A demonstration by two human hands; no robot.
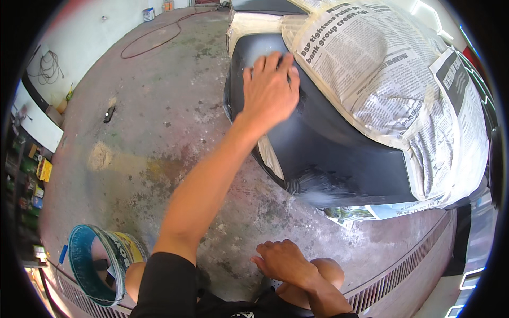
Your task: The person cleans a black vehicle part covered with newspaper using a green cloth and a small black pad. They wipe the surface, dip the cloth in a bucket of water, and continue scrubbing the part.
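Observation:
My left hand (271, 88) lies palm down on the upper part of a dark grey car bumper panel (328, 151), fingers spread apart. Nothing shows in it, though its underside is hidden. Pale dusty smears mark the panel's lower edge. Newspaper (366, 69), stuck down with masking tape (354, 117), covers the bodywork beside the panel. My right hand (284, 261) hangs near my right knee (327, 272), away from the panel, with its fingers loosely curled and no object visible in it.
A paint-stained bucket (91, 227) stands at lower left, with items inside. On the stained concrete floor lie a small black object (109, 114) and a red hose (151, 35). A floor grate (405, 265) runs along the near right. Shelved goods (44, 170) line the left.

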